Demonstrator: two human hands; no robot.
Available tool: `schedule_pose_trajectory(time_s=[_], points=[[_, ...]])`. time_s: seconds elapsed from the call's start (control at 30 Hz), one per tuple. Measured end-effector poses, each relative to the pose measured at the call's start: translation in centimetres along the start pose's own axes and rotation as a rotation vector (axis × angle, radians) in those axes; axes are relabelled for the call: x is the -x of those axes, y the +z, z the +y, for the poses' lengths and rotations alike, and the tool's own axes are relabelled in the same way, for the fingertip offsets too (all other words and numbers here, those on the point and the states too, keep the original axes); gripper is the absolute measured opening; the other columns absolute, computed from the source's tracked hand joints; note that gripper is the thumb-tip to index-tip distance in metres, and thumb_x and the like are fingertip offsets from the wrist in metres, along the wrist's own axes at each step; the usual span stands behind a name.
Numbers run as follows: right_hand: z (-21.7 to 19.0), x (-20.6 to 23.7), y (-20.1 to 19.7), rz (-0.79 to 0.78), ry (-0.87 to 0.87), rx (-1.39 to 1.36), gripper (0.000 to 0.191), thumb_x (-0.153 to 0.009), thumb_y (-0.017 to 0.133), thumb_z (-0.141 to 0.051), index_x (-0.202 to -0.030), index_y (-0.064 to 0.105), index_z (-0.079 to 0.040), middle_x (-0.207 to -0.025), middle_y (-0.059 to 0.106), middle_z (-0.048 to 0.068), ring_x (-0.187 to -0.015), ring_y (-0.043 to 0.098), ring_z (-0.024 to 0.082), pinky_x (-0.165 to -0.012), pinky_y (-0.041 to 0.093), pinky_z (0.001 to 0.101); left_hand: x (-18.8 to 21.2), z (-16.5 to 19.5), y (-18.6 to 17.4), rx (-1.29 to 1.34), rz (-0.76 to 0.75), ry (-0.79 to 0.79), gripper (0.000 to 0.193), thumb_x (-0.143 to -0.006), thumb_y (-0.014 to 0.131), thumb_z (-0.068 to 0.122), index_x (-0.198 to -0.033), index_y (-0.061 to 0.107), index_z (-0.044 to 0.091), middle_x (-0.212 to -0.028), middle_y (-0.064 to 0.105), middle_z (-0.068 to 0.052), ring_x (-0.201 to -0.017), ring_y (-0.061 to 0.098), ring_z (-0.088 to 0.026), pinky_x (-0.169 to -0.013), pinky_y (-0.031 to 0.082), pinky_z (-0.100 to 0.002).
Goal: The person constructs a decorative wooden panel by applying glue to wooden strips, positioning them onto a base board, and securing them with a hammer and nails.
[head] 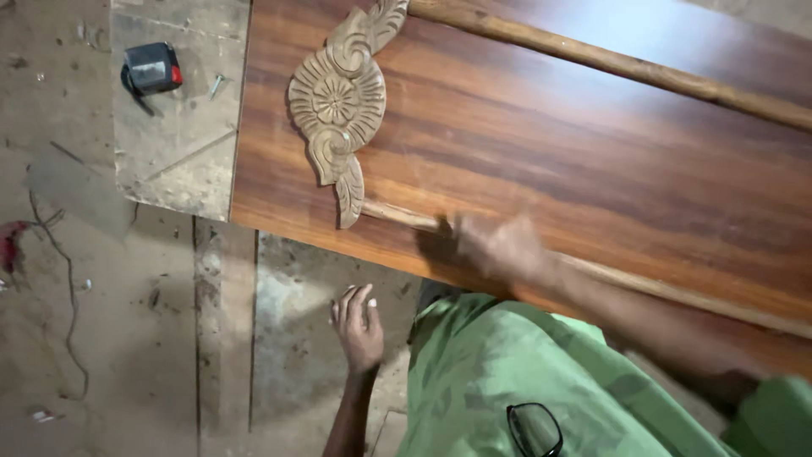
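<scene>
A glossy brown wooden panel (592, 161) lies across the view, with a carved pale wooden flower ornament (338, 101) at its left end. Two thin wooden moulding strips run along it, one near the far edge (609, 61) and one near the near edge (397, 216). My right hand (495, 245) is blurred and rests on the near moulding strip, just right of the ornament's lower tip. My left hand (359, 326) hangs below the panel's edge, fingers loosely curled and apart, holding nothing. My green shirt (524, 381) fills the bottom of the view.
A black and red tape measure (152, 69) and a screw (216, 83) lie on a rough board (182, 152) left of the panel. A wire (68, 288) trails over the dusty floor. Black glasses (533, 430) hang on my shirt.
</scene>
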State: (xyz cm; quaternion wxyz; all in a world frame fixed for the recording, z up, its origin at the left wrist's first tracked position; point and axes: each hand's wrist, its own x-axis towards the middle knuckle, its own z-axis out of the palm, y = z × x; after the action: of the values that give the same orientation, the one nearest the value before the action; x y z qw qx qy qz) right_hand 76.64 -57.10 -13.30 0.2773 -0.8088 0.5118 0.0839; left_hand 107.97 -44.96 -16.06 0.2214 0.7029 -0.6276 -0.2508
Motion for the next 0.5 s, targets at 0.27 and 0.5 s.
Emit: schedule_pose_trajectory(time_s=[0.27, 0.5], points=[[11.0, -18.4, -10.2, 0.295, -0.003, 0.271, 0.054, -0.098, 0.062, -0.049, -0.135, 0.051, -0.010, -0.168, 0.033, 0.006, -0.080, 0.072, 0.025, -0.054, 0.052, 0.0408, 0.8, 0.3, 1.6, 0.059, -0.046, 0.031, 0.020, -0.095, 0.064, 0.008, -0.114, 0.072, 0.010, -0.112, 0.074, -0.009, -0.108, 0.067, -0.030, -0.108, 0.043, -0.047], [21.8, 1.6, -7.8, 0.028, 0.396, 0.179, 0.063, -0.111, 0.048, -0.048, -0.166, 0.032, -0.021, -0.113, 0.074, 0.017, -0.071, 0.071, 0.028, -0.053, 0.049, 0.0378, 0.5, 5.8, 5.0, 0.108, -0.120, 0.227, 0.020, -0.097, 0.063, 0.008, -0.115, 0.072, 0.011, -0.117, 0.072, -0.009, -0.118, 0.064, -0.030, -0.116, 0.039, -0.048]])
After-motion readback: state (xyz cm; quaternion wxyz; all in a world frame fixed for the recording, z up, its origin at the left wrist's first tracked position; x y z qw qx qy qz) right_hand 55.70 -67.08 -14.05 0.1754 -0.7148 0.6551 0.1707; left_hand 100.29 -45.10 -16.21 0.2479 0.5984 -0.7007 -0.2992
